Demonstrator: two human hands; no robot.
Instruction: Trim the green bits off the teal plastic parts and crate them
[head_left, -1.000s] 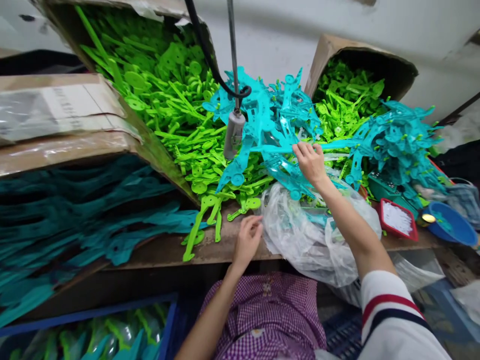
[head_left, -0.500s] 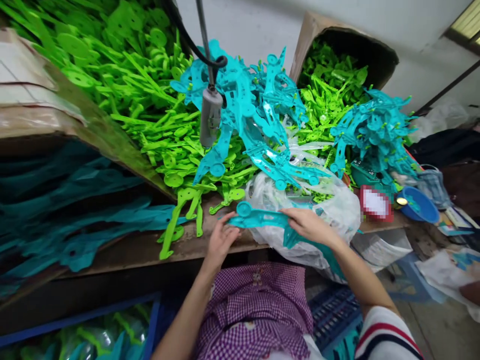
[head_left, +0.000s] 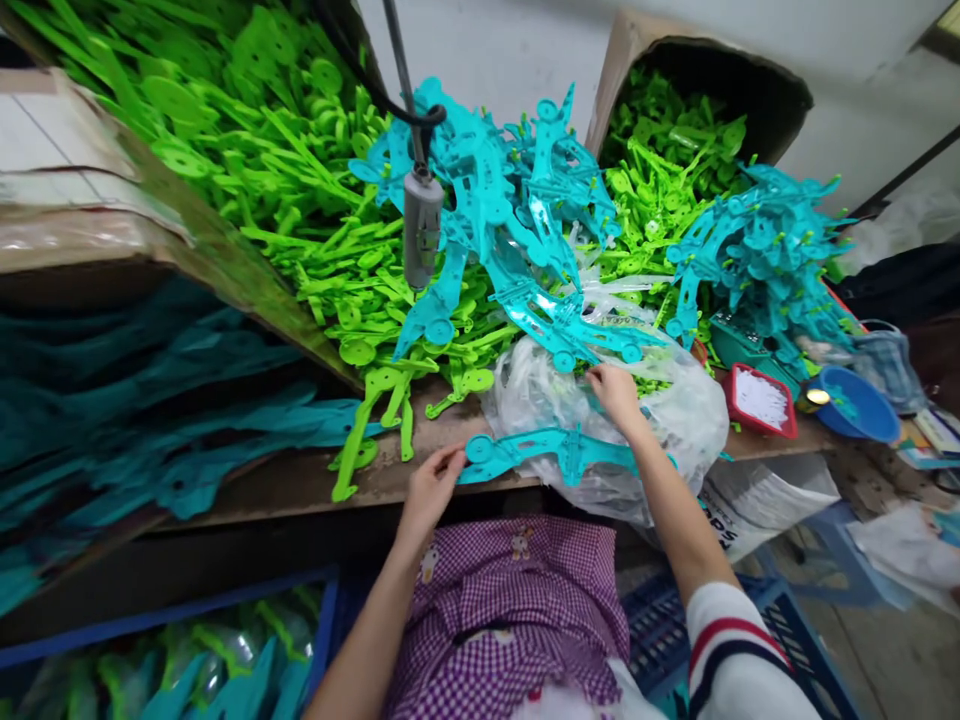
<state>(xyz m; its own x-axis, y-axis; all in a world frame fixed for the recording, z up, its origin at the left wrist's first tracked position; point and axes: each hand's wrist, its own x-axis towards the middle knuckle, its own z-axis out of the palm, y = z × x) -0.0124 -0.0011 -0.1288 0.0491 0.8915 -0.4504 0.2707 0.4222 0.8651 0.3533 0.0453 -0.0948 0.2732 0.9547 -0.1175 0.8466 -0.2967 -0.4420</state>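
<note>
My left hand [head_left: 431, 488] pinches the round-disc end of a long turquoise plastic part [head_left: 536, 448], which lies level along the bench's front edge. Its far end passes behind my right forearm. My right hand [head_left: 616, 398] is over the clear plastic bag [head_left: 525, 385], fingertips pinched together just below the pile of turquoise parts [head_left: 480, 190]. What those fingers hold, if anything, is too small to make out. Small green pieces [head_left: 652, 375] show inside the bag. Left of my left hand, green plastic parts [head_left: 367, 420] overhang the bench [head_left: 420, 430].
A grey electric screwdriver [head_left: 422, 225] hangs over the bench. Green parts [head_left: 300, 220] heap at the left, and a carton [head_left: 611, 80] of them lies behind. A red tray [head_left: 787, 432] and blue bowl [head_left: 885, 425] stand right. A blue crate [head_left: 324, 620] sits below left.
My right hand has let go of the turquoise part and moved up over the bag. My left hand still holds the part, now lower and levelled out.
</note>
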